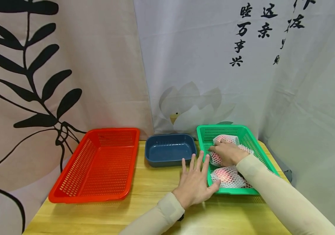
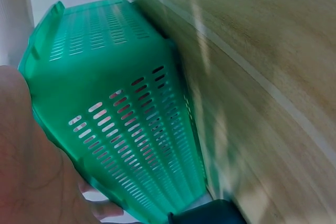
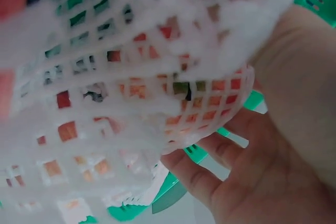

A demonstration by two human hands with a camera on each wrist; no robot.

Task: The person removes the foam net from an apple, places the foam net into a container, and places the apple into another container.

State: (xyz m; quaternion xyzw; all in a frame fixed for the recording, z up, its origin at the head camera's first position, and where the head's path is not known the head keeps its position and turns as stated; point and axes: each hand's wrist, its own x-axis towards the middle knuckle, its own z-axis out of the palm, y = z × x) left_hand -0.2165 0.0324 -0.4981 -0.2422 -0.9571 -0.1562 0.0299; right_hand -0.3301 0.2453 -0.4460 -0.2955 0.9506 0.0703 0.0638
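Observation:
My right hand [image 1: 229,154] reaches into the green basket [image 1: 252,137], over a red fruit in a white foam net [image 1: 215,159]. In the right wrist view, its fairly straight fingers [image 3: 202,174] lie along the side of a netted fruit [image 3: 210,100], their tips right at the netting; the thumb is hidden. My left hand [image 1: 193,186] is spread at the basket's near left side, thumb overlapping the rim. The left wrist view has that palm [image 2: 31,166] beside the basket's slotted wall [image 2: 121,114]. More netted fruits [image 1: 224,176] lie around my right hand.
A dark blue dish [image 1: 170,163] stands left of the green basket, close to it. Farther left is a larger red basket [image 1: 105,169]. All stand on a wooden table [image 1: 143,195], with a printed cloth [image 1: 108,65] hanging behind.

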